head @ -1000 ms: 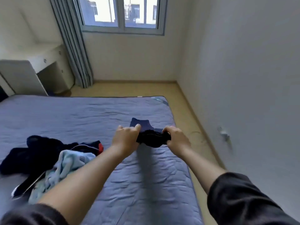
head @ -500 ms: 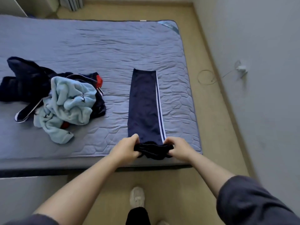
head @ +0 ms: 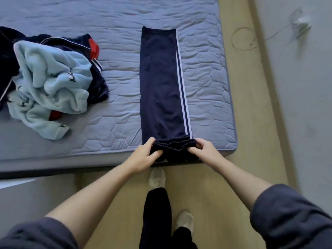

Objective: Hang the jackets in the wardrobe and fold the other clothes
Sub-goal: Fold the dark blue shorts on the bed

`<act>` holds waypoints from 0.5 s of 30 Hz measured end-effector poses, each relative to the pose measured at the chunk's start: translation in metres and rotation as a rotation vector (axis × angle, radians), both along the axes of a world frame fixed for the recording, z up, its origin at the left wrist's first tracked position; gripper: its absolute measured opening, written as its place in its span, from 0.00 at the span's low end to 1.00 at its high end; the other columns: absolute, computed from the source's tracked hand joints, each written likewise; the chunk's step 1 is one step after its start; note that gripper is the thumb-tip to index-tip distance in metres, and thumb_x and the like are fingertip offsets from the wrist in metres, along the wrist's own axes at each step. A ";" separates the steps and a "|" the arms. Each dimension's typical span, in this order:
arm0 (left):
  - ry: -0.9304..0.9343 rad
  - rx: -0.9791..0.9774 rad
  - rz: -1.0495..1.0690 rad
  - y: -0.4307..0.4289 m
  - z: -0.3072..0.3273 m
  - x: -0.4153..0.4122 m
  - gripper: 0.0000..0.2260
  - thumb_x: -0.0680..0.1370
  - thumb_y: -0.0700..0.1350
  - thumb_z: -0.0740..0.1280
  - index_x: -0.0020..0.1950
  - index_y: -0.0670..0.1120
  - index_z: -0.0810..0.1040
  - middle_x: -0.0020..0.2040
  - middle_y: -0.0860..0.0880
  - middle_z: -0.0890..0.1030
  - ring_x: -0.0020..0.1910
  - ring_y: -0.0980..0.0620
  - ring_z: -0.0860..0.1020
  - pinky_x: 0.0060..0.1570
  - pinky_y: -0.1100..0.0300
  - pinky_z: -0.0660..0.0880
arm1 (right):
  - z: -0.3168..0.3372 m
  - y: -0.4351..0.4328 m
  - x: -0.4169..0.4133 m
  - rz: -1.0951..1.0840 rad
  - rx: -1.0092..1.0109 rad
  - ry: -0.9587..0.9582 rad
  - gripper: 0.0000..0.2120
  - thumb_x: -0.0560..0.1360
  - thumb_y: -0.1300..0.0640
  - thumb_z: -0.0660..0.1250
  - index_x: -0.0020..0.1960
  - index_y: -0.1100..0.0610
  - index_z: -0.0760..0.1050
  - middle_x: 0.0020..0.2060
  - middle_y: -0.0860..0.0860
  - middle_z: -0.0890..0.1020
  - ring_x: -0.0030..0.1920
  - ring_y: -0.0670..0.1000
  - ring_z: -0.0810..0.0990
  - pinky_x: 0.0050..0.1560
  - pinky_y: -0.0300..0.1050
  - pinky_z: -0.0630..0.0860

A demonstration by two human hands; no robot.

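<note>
At ten o'clock on the bed [head: 116,18], a pale blue fleece [head: 52,83] is heaped over a dark garment [head: 98,87] with red trim. Right of centre, navy striped trousers [head: 159,83] lie flat, legs pointing to twelve o'clock. At their six o'clock end, the left hand [head: 143,157] and right hand [head: 206,151] each grip the bunched waistband, fingers curled round it. A cable loop [head: 240,38] lies on the floor [head: 251,105] at two o'clock.

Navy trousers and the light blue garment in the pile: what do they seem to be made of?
Navy trousers: probably a thin, smooth synthetic knit; it lies flat with a faint sheen, and the waistband is gathered. Light blue garment: likely fleece; matte, fuzzy surface and thick, soft folds.
</note>
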State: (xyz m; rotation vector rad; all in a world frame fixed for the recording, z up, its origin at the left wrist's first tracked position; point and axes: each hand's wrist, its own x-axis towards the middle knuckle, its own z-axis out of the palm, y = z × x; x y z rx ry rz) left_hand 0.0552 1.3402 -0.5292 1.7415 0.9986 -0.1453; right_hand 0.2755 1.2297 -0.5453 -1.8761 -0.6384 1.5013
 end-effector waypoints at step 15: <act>0.128 -0.294 0.275 -0.239 0.002 -0.068 0.07 0.78 0.50 0.64 0.47 0.49 0.69 0.44 0.46 0.80 0.42 0.47 0.76 0.48 0.51 0.73 | 0.005 -0.224 -0.066 0.060 -0.171 0.056 0.11 0.72 0.67 0.69 0.49 0.52 0.80 0.46 0.48 0.85 0.49 0.46 0.83 0.54 0.42 0.78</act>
